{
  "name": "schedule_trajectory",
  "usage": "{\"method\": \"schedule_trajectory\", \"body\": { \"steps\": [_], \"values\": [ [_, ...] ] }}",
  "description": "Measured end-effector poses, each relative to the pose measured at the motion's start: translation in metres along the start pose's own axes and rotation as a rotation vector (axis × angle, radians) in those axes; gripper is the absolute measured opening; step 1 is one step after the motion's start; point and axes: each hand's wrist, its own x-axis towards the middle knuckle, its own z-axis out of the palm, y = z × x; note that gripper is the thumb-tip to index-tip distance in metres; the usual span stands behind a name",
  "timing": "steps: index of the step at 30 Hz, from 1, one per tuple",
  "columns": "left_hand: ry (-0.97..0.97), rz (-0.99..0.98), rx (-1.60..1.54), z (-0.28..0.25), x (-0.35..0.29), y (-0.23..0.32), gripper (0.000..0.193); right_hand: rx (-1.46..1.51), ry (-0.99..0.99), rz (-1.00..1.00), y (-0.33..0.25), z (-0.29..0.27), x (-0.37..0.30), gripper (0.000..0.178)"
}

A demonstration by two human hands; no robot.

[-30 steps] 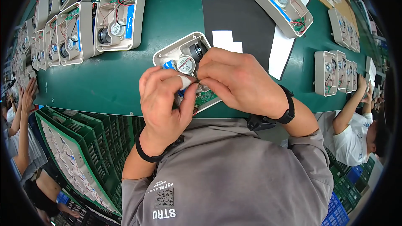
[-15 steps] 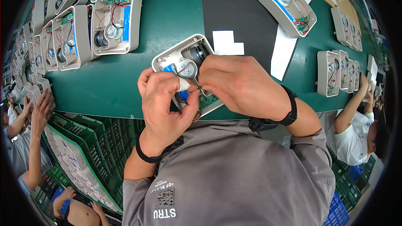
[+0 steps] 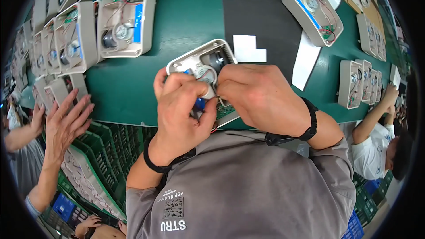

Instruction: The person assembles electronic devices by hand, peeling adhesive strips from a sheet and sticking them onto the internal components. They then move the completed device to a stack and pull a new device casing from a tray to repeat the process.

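An open beige plastic housing (image 3: 199, 52) lies tilted on the green table in front of me. In it show a black round speaker (image 3: 217, 60), a silvery round motor (image 3: 205, 75), a blue-wrapped part (image 3: 200, 104) and a green circuit board (image 3: 226, 112). My left hand (image 3: 181, 104), its index finger wrapped in white, is closed in a pinch over the housing. Opposite it, my right hand (image 3: 263, 95) pinches too. The fingertips nearly meet at thin wires (image 3: 218, 99) above the board; their ends are mostly hidden by my fingers.
Several similar housings (image 3: 126, 22) stand at the left, and another housing (image 3: 312, 13) lies on black sheeting (image 3: 274, 15) at the right. White paper pieces (image 3: 248, 49) lie beyond my hands. A co-worker's hand (image 3: 66, 121) reaches in at left, above green crates (image 3: 106, 159); another person (image 3: 376, 146) works at right.
The view has shifted slightly, so the table things sit further right. My hands stay pinched at the wires over the housing. The left co-worker's hand has spread and moved inward.
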Motion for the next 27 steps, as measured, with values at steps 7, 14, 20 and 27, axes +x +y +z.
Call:
{"method": "schedule_trajectory", "body": {
  "steps": [7,14,20,27],
  "values": [
    [0.103,-0.006,-0.083,0.015,-0.009,0.001,0.026,0.293,0.033,0.173,-0.010,-0.010,-0.003,0.017],
    [0.069,0.025,-0.006,0.028,-0.007,0.014,0.020,-0.117,0.170,0.344,0.010,0.002,-0.031,0.010],
    [0.083,0.205,-0.090,-0.020,-0.005,0.050,0.026,-0.147,0.286,0.368,-0.003,-0.045,-0.047,0.011],
    [0.117,0.295,-0.026,-0.015,0.005,0.030,0.031,-0.390,0.459,0.733,0.080,-0.203,-0.151,0.031]
  ]
}}
